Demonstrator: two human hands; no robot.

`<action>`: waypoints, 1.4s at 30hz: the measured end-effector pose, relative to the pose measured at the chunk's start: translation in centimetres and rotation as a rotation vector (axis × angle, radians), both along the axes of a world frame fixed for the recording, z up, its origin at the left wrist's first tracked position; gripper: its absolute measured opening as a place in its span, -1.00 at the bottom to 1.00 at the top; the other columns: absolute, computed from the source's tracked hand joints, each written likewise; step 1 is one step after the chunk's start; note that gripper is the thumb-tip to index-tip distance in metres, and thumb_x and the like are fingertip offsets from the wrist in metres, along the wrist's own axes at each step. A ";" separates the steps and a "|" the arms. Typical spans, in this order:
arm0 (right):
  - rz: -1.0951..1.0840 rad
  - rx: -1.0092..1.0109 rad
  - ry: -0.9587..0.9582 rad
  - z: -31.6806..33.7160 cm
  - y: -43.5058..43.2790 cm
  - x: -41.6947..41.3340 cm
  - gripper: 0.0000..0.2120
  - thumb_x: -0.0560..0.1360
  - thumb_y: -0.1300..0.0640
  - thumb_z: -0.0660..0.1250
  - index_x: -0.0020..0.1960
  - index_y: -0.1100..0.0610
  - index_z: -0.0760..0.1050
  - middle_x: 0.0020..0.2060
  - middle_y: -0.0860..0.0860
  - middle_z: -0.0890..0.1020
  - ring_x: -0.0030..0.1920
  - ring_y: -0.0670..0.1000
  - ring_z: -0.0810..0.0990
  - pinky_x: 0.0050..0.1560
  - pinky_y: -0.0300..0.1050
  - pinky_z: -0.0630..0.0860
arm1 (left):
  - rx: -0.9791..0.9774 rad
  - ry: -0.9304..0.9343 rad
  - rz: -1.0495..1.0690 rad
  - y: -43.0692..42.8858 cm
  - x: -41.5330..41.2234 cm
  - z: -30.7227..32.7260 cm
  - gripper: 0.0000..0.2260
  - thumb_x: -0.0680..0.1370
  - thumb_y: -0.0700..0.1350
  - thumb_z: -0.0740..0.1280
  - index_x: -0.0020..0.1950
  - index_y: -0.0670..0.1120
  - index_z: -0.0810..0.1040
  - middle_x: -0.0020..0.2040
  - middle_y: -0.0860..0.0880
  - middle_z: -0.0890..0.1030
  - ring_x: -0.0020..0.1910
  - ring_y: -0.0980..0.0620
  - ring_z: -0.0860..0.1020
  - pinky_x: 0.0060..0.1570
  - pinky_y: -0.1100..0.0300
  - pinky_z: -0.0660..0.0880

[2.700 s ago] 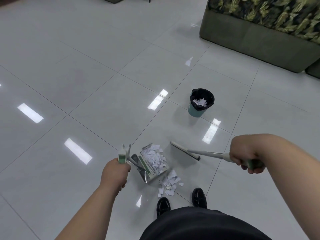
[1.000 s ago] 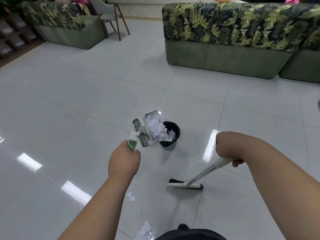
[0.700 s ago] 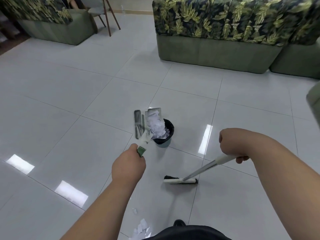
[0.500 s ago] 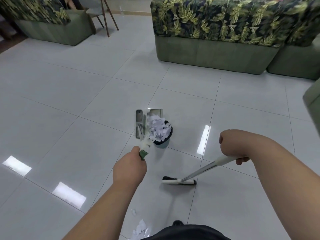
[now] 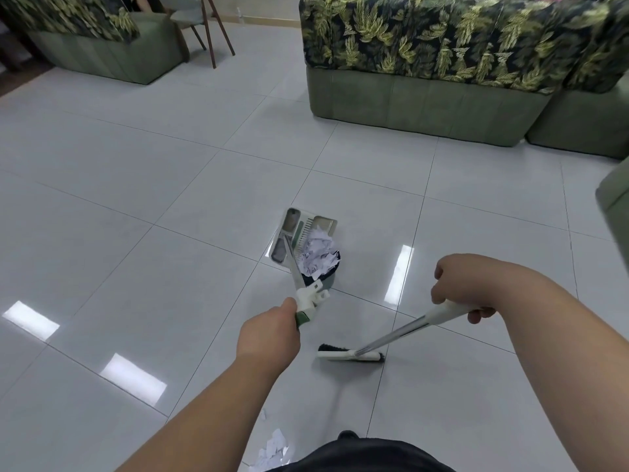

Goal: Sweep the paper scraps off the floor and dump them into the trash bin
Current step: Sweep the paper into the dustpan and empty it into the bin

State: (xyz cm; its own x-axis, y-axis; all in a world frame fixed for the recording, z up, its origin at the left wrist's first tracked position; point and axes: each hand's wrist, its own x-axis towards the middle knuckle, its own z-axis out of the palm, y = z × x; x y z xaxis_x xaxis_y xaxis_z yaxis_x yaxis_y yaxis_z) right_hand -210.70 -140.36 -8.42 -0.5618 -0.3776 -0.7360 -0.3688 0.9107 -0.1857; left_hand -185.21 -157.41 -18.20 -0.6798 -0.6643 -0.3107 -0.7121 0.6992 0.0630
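Head view: left hand (image 5: 269, 338) grips the dustpan (image 5: 299, 229) handle, pan tipped over the trash bin (image 5: 328, 283) at one o'clock; right hand (image 5: 459, 284) holds the broom (image 5: 350, 354).

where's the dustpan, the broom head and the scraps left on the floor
dustpan (image 5: 303, 231): head view, on its ribbed inner face
broom head (image 5: 343, 356): head view, on its white bar
floor scraps (image 5: 272, 449): head view, on the middle of the pile

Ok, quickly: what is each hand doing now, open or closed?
Left hand: closed, holding the dustpan handle.
Right hand: closed, holding the broom handle.
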 end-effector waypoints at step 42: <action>0.033 -0.034 -0.003 -0.8 -0.5 -1.1 -0.75 0.53 0.04 0.35 0.08 0.19 0.46 -0.11 0.18 0.56 -0.49 0.17 0.54 -0.36 -0.13 0.44 | 0.084 -0.125 -0.093 2.3 3.2 0.7 -0.90 0.55 -0.14 0.17 0.02 0.03 0.38 -0.32 0.05 0.35 -0.21 -0.13 0.46 -0.27 0.12 0.36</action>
